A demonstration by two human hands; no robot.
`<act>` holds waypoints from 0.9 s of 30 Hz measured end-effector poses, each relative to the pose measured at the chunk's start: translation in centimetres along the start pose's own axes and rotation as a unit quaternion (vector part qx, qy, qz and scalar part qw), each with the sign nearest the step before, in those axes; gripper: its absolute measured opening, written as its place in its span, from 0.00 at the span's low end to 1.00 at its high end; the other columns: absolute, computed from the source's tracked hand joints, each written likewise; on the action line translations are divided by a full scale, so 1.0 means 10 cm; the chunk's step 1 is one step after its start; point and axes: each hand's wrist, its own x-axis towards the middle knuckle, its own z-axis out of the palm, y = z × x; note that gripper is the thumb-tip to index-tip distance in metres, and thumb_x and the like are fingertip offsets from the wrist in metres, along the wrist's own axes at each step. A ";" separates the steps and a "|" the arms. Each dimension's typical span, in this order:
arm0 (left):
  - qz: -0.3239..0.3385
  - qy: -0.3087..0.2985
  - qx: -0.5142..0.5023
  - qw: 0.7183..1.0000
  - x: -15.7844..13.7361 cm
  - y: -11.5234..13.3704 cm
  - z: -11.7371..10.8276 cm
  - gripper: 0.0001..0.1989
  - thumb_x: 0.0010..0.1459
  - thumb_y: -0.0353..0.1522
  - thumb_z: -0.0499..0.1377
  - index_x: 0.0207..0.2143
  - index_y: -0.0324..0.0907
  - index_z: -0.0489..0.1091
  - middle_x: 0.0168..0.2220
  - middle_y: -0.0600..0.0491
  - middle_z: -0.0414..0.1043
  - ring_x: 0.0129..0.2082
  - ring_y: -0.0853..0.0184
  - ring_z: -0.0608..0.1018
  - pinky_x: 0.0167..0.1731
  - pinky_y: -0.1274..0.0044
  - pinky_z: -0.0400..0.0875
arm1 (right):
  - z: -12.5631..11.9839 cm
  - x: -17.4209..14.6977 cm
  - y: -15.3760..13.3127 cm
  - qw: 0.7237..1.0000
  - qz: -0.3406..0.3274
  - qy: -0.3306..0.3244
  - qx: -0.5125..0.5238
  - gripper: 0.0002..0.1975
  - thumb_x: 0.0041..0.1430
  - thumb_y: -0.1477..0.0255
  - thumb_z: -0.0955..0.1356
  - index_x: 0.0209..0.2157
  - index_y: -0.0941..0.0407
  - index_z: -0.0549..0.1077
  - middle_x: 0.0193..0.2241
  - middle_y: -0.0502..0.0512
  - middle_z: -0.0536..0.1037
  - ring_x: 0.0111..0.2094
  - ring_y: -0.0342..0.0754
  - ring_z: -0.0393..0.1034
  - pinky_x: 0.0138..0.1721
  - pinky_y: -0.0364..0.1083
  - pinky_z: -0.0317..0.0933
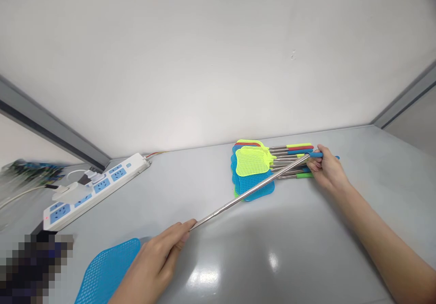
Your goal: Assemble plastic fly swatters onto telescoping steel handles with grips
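Note:
A fly swatter with a blue mesh head [109, 270] and a long, extended metal rod [235, 200] stretches slantwise between my two hands. My left hand [160, 254] is closed around the thin rod near the mesh head, hiding where the two join. The blue grip at the other end is in the fingers of my right hand [327, 168], which are wrapped round it. Behind the rod lies a pile of fly swatters [252, 161] with yellow, blue and red heads, their rods collapsed and their coloured grips pointing right, partly behind my right hand.
A white power strip [98, 190] with plugs and cords lies at the left on the grey table [190, 177]. Clear plastic packaging [30, 181] is at the far left. A pale wall [211, 68] rises behind the table, with grey frame posts on both sides.

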 end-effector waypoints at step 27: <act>-0.011 -0.052 -0.049 0.997 0.15 0.40 0.15 0.14 0.58 0.31 0.41 0.43 0.48 0.61 0.41 0.56 0.69 0.39 0.68 0.72 0.37 0.79 0.66 | 0.16 -0.23 -0.06 0.996 -0.006 -0.066 0.059 0.15 0.53 0.69 0.61 0.15 0.56 0.55 0.17 0.47 0.57 0.19 0.38 0.56 0.20 0.39 0.56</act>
